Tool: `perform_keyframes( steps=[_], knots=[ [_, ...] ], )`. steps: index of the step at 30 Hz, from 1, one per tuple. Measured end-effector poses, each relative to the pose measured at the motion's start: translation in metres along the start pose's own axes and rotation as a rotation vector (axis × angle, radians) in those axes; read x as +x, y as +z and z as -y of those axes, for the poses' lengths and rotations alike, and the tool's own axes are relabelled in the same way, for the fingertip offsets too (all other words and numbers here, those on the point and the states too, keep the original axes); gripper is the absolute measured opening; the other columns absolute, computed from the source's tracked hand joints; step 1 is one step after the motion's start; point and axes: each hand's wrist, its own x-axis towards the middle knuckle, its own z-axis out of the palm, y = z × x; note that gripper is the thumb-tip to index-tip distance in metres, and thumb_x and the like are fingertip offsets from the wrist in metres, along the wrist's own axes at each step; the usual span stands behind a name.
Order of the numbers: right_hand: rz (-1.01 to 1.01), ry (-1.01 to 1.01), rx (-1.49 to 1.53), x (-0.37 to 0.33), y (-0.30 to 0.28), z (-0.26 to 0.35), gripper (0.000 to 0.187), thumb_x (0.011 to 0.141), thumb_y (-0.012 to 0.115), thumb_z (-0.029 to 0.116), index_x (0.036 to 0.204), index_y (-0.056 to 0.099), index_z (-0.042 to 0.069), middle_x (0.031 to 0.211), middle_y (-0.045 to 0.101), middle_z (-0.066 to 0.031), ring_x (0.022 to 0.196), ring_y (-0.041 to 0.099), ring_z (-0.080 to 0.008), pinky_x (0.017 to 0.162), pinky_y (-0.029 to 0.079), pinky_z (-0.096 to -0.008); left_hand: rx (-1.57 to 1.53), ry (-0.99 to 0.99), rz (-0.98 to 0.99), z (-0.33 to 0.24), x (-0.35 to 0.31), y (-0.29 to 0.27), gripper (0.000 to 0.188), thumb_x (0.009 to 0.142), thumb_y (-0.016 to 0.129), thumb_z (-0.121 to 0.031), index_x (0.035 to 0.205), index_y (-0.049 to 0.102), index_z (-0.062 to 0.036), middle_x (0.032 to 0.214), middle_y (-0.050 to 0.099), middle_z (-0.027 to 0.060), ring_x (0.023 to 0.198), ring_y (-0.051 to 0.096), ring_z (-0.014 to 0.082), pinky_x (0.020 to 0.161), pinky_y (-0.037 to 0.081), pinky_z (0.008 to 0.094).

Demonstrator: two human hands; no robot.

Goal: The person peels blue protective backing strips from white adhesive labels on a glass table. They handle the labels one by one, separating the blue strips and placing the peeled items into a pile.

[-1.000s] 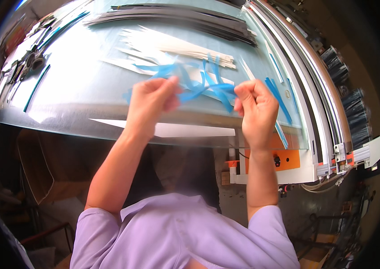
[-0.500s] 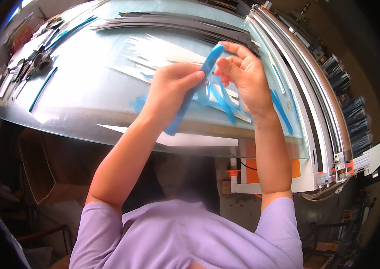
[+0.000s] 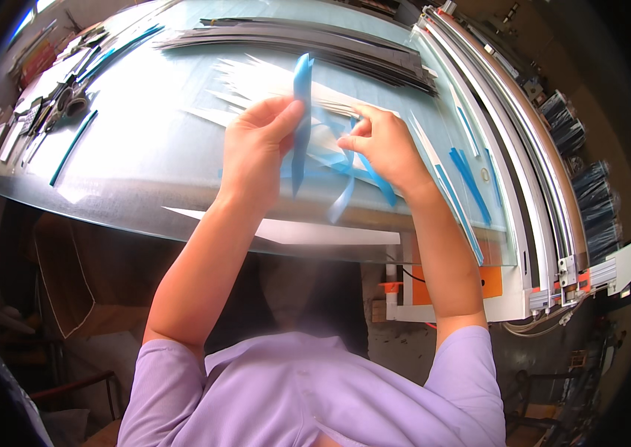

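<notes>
My left hand [image 3: 256,153] pinches a folded blue strip [image 3: 302,112] between thumb and fingers, and the strip stands nearly upright above the table. To its right, my right hand [image 3: 388,149] is closed, thumb against fingers, on a thin, translucent blue ribbon [image 3: 342,200] that dangles in curls below it. The two hands are apart. Beneath them lie white pointed strips [image 3: 256,78] in a fanned pile, partly hidden by my hands, with more blue pieces among them.
A glass-topped table [image 3: 136,141] carries a bundle of long black strips [image 3: 308,45] at the far side. Blue strips [image 3: 470,186] lie near the right edge, beside a long white rail machine [image 3: 516,156]. Tools [image 3: 69,100] sit at the left.
My left hand has shifted left with the blue strip, now more upright. My right hand has moved down and left, away from the strip's top end. White strips beside my right forearm are now uncovered.
</notes>
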Motion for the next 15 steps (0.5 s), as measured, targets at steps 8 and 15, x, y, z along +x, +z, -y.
perform_keyframes(
  steps=[8, 15],
  knots=[
    [0.132, -0.022, 0.471, -0.015, -0.001, 0.035, 0.017, 0.085, 0.079, 0.009, 0.099, 0.078, -0.001, 0.079, 0.066, -0.0069, 0.075, 0.060, -0.0142, 0.069, 0.047, -0.0292, 0.102, -0.048, 0.059, 0.004, -0.001, 0.000, 0.015, 0.099, 0.072, -0.016, 0.105, 0.075, -0.0026, 0.096, 0.073, 0.0034, 0.090, 0.065, 0.0110, 0.087, 0.051, 0.0282],
    [-0.021, -0.009, 0.522, -0.019, 0.001, 0.037, 0.017, 0.078, 0.084, 0.006, 0.078, 0.070, -0.004, 0.067, 0.062, -0.0051, 0.062, 0.052, -0.0106, 0.058, 0.042, -0.0296, 0.110, -0.053, 0.181, 0.006, -0.009, 0.005, 0.025, 0.096, 0.073, -0.021, 0.109, 0.075, 0.0008, 0.099, 0.071, 0.0035, 0.097, 0.060, 0.0127, 0.091, 0.046, 0.0316]
  ],
)
